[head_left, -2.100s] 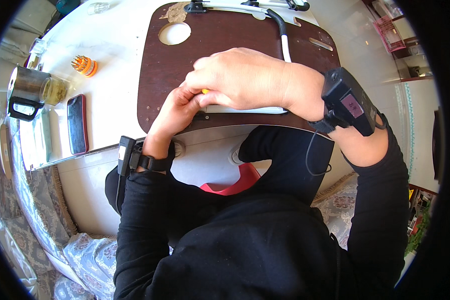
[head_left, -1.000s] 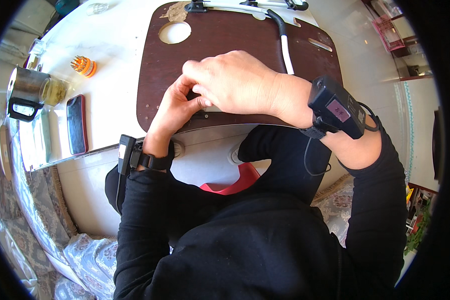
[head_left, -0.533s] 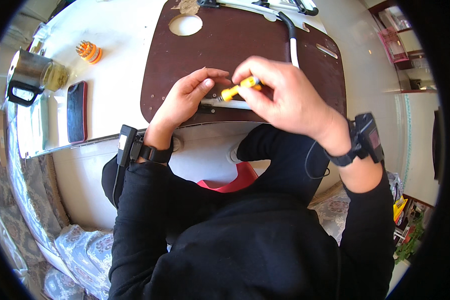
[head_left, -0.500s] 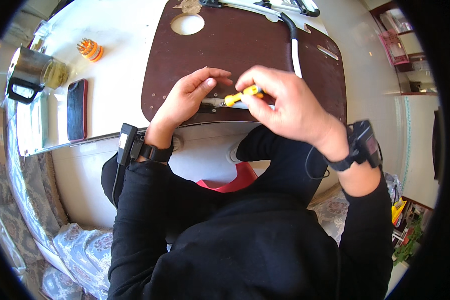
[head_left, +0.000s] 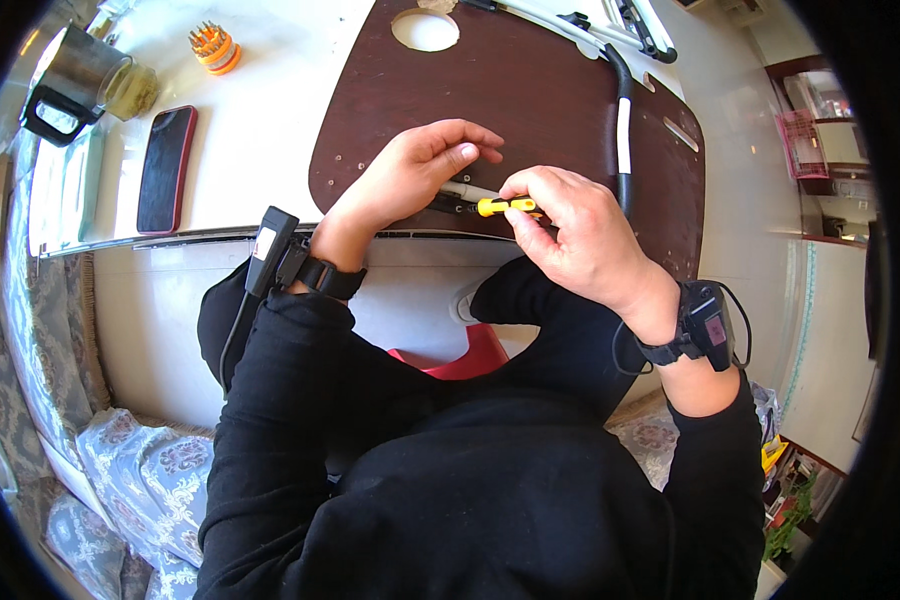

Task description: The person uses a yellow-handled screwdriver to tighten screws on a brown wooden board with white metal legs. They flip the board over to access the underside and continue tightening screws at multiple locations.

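Observation:
A dark brown board (head_left: pixel 470 90) with a round cut-out lies on the white table. My right hand (head_left: pixel 585 235) is closed round a small yellow-and-black screwdriver (head_left: pixel 492 207) above the board's near edge. The screwdriver's tip is too small to make out. Beneath it, a white tube (head_left: pixel 467 191) with dark fittings runs along that edge, partly hidden by my hands. Over the near left part of the board is my left hand (head_left: pixel 415 170), its fingers stretched out and slightly bent, holding nothing that I can see.
Left on the white table (head_left: pixel 270 120) are a red-edged phone (head_left: pixel 167 170), an orange bit holder (head_left: pixel 215 48), a glass jar (head_left: pixel 130 90) and a steel jug (head_left: pixel 77 68). A bent frame tube (head_left: pixel 624 135) crosses the board's right side. A red stool (head_left: pixel 470 355) stands below the table.
The whole view has shifted a little. My right hand has come down closer to the board's near edge, with the screwdriver turned more level. My left hand stays at about the same part of the board.

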A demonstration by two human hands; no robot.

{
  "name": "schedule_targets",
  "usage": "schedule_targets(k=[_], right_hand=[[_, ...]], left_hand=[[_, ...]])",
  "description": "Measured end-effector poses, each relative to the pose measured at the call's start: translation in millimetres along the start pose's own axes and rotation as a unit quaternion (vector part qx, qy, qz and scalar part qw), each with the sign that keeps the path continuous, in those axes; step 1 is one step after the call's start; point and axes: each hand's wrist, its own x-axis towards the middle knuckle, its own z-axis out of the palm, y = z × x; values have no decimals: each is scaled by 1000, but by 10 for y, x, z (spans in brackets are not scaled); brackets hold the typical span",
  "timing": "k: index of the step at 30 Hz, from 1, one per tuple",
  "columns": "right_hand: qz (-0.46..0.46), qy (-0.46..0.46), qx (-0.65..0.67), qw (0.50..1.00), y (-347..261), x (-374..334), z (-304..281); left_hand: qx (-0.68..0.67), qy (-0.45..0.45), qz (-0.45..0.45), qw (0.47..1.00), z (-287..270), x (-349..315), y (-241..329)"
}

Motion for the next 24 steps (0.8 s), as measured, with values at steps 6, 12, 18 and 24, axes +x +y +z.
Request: schedule_targets(k=[6, 12, 18, 24], right_hand=[[-61, -50, -86, 993, 0, 96, -90], [-90, -144, -109, 979, 7, 383, -136], [-19, -203, -157, 966, -112, 473, -130], [-125, -209, -104, 964, -141, 488, -116]], left_hand=[[0, 5, -14, 1000, 7, 0, 4], [62, 26, -13, 998, -13, -25, -19], [49, -25, -35, 998, -118, -44, -36], [30, -42, -27, 998, -152, -83, -38]])
